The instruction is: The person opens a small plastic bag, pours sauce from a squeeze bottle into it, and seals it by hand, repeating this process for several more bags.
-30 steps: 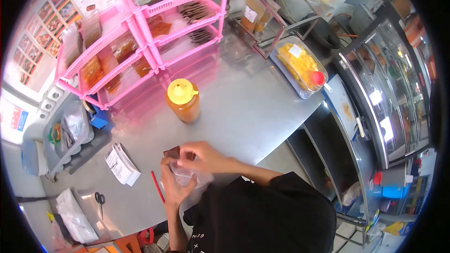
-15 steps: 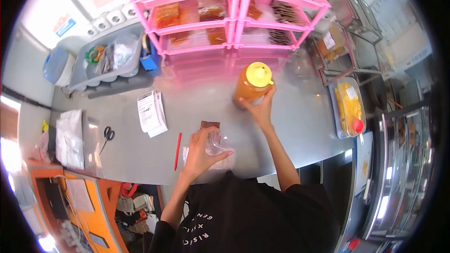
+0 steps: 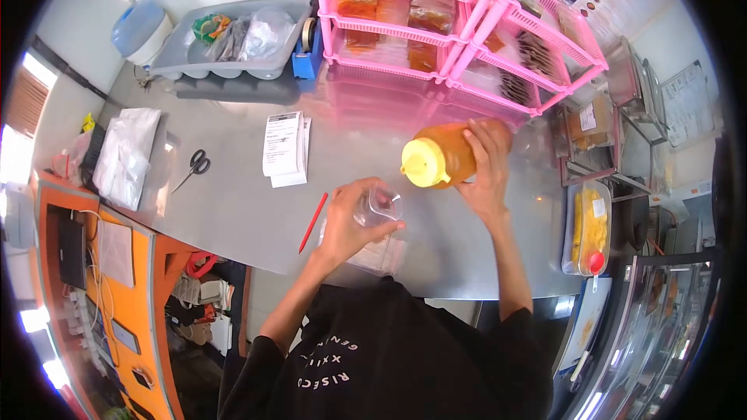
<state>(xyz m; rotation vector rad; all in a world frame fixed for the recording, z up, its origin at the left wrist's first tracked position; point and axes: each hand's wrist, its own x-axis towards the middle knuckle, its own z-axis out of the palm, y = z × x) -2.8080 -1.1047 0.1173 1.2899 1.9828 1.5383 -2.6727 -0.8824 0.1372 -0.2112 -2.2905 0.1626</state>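
My left hand (image 3: 354, 222) is wrapped round a small clear plastic bag (image 3: 380, 204), its mouth held open toward the bottle. My right hand (image 3: 486, 171) grips a large squeeze bottle (image 3: 459, 148) of orange-brown sauce. The bottle is tilted onto its side, and its yellow cap (image 3: 424, 163) points left, above and to the right of the bag without touching it. More flat clear bags (image 3: 380, 255) lie on the metal table under my left hand. Left of that hand is a red pen (image 3: 313, 222).
Receipts (image 3: 285, 148) and black scissors (image 3: 192, 169) lie on the table (image 3: 233, 210) to the left. A grey tray (image 3: 233, 39), a blue tape dispenser (image 3: 308, 54) and pink racks (image 3: 397, 31) stand at the back. A tub of yellow food (image 3: 589, 222) is at the right.
The bottle has gone from upright to tilted on its side, cap toward the left, with my right hand now higher on it. The camera view has shifted and turned.
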